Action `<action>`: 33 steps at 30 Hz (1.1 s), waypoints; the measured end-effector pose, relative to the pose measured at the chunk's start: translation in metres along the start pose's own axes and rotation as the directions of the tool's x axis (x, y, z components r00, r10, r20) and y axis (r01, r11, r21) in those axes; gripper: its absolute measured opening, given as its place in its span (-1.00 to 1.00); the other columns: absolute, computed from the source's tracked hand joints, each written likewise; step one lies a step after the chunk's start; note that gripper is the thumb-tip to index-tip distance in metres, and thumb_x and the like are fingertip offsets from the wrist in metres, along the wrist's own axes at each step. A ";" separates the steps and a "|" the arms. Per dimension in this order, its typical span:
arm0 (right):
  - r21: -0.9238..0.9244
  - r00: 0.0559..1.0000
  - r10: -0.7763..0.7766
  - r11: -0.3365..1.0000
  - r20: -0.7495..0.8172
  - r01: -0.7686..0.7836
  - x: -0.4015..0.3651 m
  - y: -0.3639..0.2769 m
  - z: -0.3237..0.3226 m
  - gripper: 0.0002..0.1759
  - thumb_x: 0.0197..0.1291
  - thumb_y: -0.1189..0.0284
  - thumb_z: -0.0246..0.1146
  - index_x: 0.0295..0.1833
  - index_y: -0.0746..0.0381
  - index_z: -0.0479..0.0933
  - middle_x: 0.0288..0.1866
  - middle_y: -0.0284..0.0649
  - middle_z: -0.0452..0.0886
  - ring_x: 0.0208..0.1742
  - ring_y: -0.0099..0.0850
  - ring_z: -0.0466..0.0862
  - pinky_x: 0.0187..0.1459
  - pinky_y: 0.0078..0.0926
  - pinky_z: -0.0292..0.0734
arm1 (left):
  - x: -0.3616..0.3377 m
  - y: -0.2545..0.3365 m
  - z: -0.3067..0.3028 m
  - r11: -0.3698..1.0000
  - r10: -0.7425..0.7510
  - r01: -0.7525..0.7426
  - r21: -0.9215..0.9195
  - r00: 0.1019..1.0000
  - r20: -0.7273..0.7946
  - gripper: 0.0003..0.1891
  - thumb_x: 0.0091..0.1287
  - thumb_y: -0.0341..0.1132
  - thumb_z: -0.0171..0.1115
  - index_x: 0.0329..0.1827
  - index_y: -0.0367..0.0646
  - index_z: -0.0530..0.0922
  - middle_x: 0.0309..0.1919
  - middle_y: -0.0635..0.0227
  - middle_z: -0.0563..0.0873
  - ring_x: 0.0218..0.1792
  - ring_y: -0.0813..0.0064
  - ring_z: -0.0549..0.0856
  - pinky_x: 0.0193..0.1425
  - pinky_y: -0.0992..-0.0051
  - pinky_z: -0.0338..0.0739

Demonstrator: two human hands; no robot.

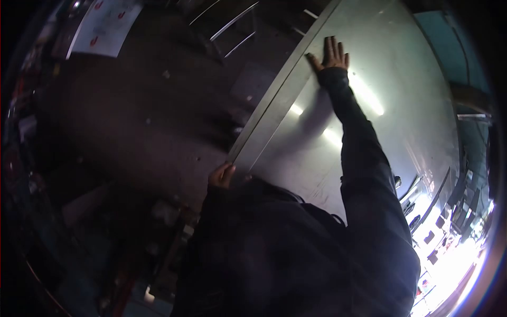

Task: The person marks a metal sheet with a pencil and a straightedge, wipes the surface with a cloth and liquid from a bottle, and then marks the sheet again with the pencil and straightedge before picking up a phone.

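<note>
A large, shiny grey metal panel (406, 121) with a narrow folded border along its left side lies at an angle before me. On its far part my right hand (334, 57) rests palm down, fingers spread, close to that border. My left hand (221, 175) is at the near left corner, its fingers closed around the panel's edge. The underside of the panel, and how far the left fingers reach beneath it, are hidden. Both arms wear dark sleeves.
Dark floor spreads on the left. A white sheet with red marks (105, 26) lies at the top left, and a thin metal frame (232, 37) stands at the top. Several small dark pieces (430, 238) lie in bright light at the lower right.
</note>
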State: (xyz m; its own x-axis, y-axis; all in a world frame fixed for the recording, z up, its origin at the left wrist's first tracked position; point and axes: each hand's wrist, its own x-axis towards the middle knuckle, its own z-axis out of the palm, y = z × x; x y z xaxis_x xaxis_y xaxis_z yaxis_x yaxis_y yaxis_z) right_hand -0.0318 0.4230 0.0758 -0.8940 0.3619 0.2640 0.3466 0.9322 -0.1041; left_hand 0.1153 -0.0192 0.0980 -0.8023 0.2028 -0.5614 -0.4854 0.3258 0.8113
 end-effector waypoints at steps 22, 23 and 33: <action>-0.073 0.991 0.073 0.995 0.116 -0.065 0.002 -0.002 0.001 0.07 -0.05 -0.34 0.04 0.45 0.05 -0.08 0.50 -0.28 -0.13 0.50 -0.30 -0.15 0.43 -0.13 -0.27 | 0.003 -0.005 -0.004 0.998 0.036 -0.037 0.054 0.999 0.017 -0.71 0.22 -0.25 0.25 -0.20 -0.35 0.57 -0.34 0.28 0.64 -0.26 0.53 0.58 -0.10 0.57 0.43; -0.074 0.991 0.079 0.995 0.105 -0.071 0.005 -0.001 -0.001 0.07 -0.05 -0.34 0.04 0.45 0.05 -0.08 0.50 -0.28 -0.13 0.50 -0.30 -0.15 0.43 -0.13 -0.27 | 0.003 -0.003 -0.004 0.997 0.021 -0.023 0.067 0.999 0.024 -0.72 0.22 -0.26 0.25 -0.19 -0.35 0.57 -0.33 0.29 0.65 -0.25 0.55 0.58 -0.10 0.58 0.43; -0.210 0.752 0.185 0.976 0.633 -0.063 0.042 -0.023 -0.050 0.48 -0.51 -0.32 0.38 0.43 0.26 -0.19 0.51 -0.11 -0.23 0.44 -0.05 0.00 0.25 0.16 0.14 | 0.007 0.018 -0.025 0.990 0.067 -0.087 -0.111 0.983 -0.172 -0.67 0.36 -0.25 0.04 0.08 -0.25 0.51 -0.29 0.32 0.66 -0.26 0.55 0.60 -0.13 0.56 0.46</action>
State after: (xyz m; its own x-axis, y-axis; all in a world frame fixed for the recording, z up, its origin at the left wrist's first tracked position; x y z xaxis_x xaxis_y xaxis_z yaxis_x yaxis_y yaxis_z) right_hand -0.0633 0.4171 0.1374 -0.7878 0.4434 -0.4275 0.4542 0.8870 0.0831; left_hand 0.0922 -0.0354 0.1134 -0.8806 0.0625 -0.4697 -0.4497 0.2020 0.8700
